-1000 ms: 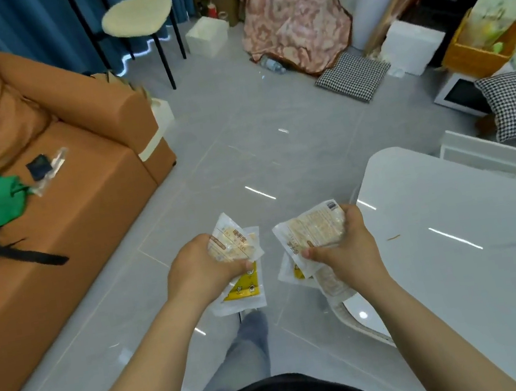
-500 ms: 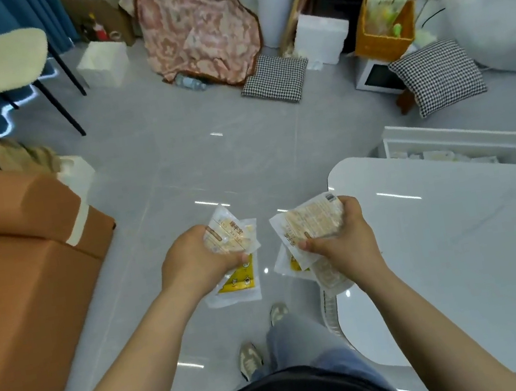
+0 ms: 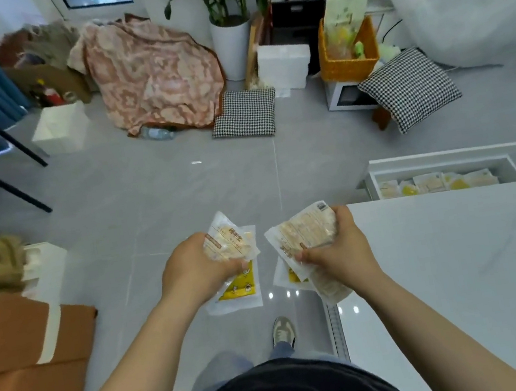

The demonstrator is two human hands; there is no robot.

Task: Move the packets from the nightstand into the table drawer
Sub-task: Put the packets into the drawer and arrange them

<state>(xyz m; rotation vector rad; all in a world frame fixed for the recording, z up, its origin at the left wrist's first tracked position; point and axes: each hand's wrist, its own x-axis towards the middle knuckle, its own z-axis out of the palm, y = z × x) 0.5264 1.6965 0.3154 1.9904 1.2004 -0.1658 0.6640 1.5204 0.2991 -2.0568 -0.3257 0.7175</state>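
- We see a grey tiled floor (image 3: pixel 155 194) across the middle of the scene, with one shoe (image 3: pixel 282 328) on it near us.
- A white table (image 3: pixel 466 280) fills the near right; its left edge lies just beside the right hand.
- An orange sofa (image 3: pixel 23 367) sits at the near left.
- A white drawer (image 3: pixel 439 155) stands open on the far side of the table, at the right, and we make out a row of stored packets (image 3: pixel 434 183) lying in it.
- The left hand (image 3: pixel 194 273) is curled round a left bunch of packets (image 3: pixel 229 248), a pale one on top and a yellow-printed one hanging beneath.
- The right hand (image 3: pixel 339 250) grips a right bunch of packets (image 3: pixel 302 228), fingers over the far edge and thumb on the near side.
- Both bunches are held above the floor, close together yet apart, well short of the drawer.
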